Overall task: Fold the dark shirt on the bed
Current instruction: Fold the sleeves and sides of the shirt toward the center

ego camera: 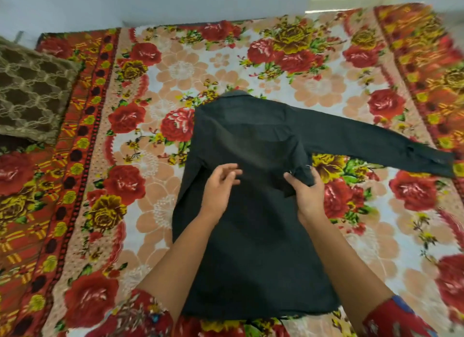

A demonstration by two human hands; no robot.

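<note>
The dark shirt (253,211) was laid flat on the bed (175,68), near the middle, on a bright cover with big red flowers. The collar (234,94) was pointed away from the person and the bottom edge was close to them. The back of the shirt seemed to be facing up.

The folding looked only just begun. The left side was already turned in, so a straight edge was made there and no left sleeve could be seen. The right sleeve (371,146) was not yet folded; it was stretched far out to the right across the flowers. So that sleeve and side were left to be folded in, and then the body was left to be folded up.

A bit of cloth at the right side of the shirt was pinched by the right hand (307,193). The left hand (221,186) was held open over the middle of the shirt, fingers loose, with nothing gripped.

The cloth looked very dark, soft and mostly smooth. The bottom edge looked a little frayed. A brown pillow (32,95) was seen at the far left.
</note>
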